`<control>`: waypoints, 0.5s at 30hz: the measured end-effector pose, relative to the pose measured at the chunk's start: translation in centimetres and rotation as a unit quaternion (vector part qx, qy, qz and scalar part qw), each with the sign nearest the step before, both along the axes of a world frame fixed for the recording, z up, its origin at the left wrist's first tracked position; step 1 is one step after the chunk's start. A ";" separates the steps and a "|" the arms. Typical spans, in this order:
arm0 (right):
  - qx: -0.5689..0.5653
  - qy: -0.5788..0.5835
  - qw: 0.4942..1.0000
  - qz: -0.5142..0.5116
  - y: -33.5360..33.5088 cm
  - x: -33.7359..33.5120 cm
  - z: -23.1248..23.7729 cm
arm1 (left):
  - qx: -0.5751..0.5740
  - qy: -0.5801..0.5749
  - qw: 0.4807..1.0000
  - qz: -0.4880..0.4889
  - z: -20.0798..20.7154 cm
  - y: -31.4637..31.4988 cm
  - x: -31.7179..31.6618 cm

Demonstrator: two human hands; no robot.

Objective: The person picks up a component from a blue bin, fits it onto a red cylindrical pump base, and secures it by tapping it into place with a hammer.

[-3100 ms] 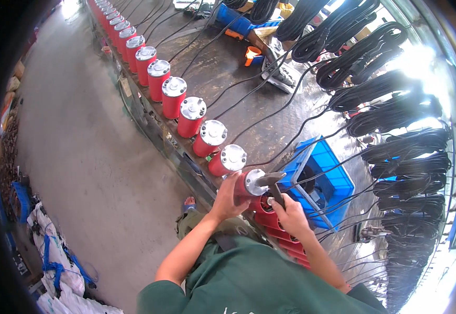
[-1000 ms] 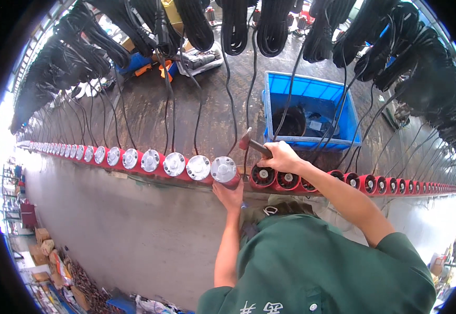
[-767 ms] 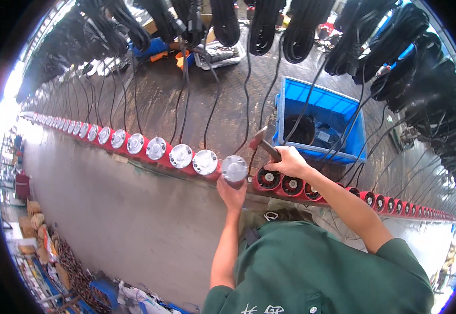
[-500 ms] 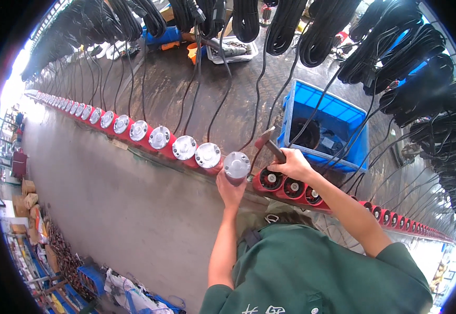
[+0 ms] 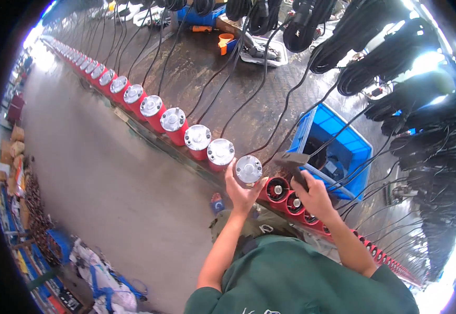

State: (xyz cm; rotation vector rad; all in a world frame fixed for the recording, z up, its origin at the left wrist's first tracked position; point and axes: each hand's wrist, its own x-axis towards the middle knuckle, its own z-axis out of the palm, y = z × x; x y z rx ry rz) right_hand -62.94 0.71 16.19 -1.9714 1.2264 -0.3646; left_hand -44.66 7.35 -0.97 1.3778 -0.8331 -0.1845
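My left hand [image 5: 243, 193] cups the near side of a motor housing, thumb on one side and fingers on the other. That housing has a round silver end cap [image 5: 249, 169] on top; its lower body is hidden by the hand. Closed round a dark handle, my right hand [image 5: 316, 200] holds a hammer [image 5: 294, 158] with its head raised just right of the cap, apart from it. Leftward runs a row of red housings with silver caps [image 5: 221, 152]. On the right stand red housings without caps [image 5: 277, 189], their black insides and pale shaft ends showing.
Behind the row, a blue crate [image 5: 366, 149] holds dark parts on the worn bench [image 5: 207, 63]. Black cables trail from the housings to hanging coils [image 5: 377, 44]. A white tray [image 5: 277, 62] with a metal tool and an orange holder [image 5: 224, 43] lie farther back.
My view has shifted and tilted. The hammer head has turned and now lies more level beside the cap. My left hand keeps to the same housing, its thumb spread wider.
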 end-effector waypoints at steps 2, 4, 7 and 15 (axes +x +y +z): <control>0.015 0.034 0.999 0.024 0.5 0.5 1.1 | -0.002 -0.072 0.996 0.056 0.3 -0.4 -0.4; 0.019 0.041 0.998 0.042 0.7 1.3 1.5 | 0.014 -0.075 0.995 0.064 0.5 -0.6 -0.6; 0.036 0.054 0.997 0.044 0.6 2.7 1.4 | 0.032 -0.075 0.993 0.081 0.7 -0.9 -0.6; 0.018 0.068 0.994 0.081 -0.1 4.6 0.3 | 0.023 -0.023 0.996 0.082 1.0 -1.2 -0.5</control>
